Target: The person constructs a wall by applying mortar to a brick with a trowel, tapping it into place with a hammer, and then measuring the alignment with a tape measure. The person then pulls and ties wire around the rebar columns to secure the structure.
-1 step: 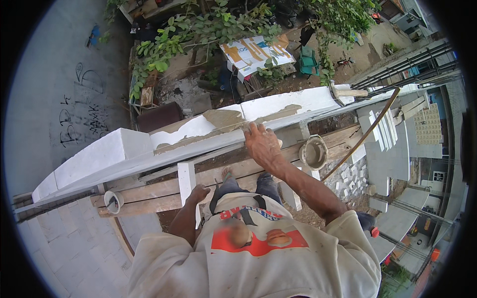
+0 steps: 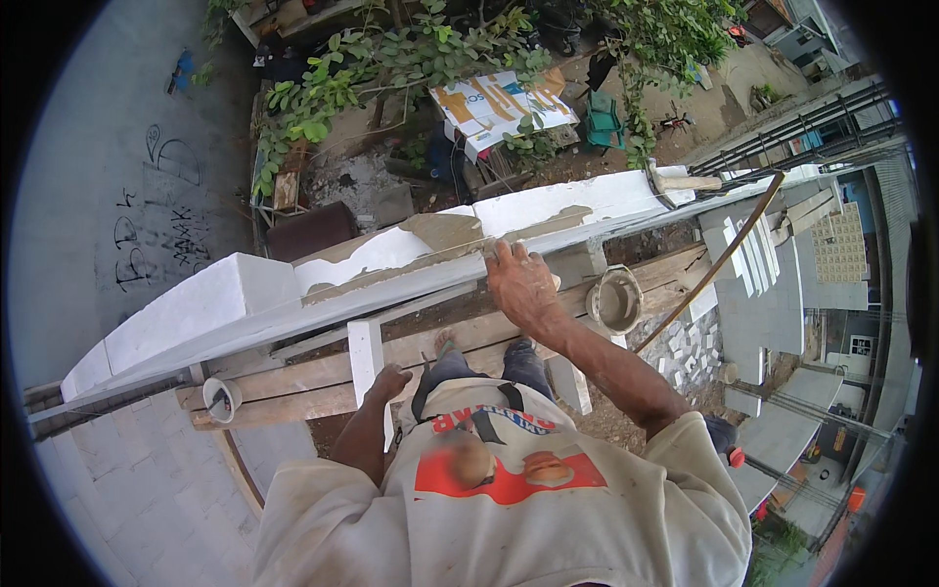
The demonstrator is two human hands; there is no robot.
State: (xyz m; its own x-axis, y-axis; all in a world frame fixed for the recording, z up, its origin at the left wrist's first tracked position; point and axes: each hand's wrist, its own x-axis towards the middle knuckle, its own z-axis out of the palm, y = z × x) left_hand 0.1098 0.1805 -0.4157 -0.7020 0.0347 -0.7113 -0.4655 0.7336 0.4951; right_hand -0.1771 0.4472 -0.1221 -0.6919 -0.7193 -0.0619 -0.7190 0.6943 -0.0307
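Note:
My right hand (image 2: pixel 523 289) reaches forward to the near face of a white block wall, its fingers curled. A small pale end of something (image 2: pixel 557 282) shows beside that hand; the rest is hidden under the palm. Grey mortar (image 2: pixel 445 232) is smeared along the wall top, between a raised white block (image 2: pixel 264 284) on the left and more white blocks (image 2: pixel 548 201) on the right. My left hand (image 2: pixel 392 382) is closed low in front of me, beside an upright white piece (image 2: pixel 366 352). What it holds, if anything, is hidden.
A mortar bucket (image 2: pixel 616 298) stands on wooden planks (image 2: pixel 469 338) right of my right hand. Another small bucket (image 2: pixel 222 399) sits at the left. A hammer (image 2: pixel 685 183) lies on the wall. A long thin stick (image 2: pixel 719 264) leans at the right. Beyond the wall is a lower yard.
My right hand has shifted slightly to the right along the wall face. My left hand stays in its place.

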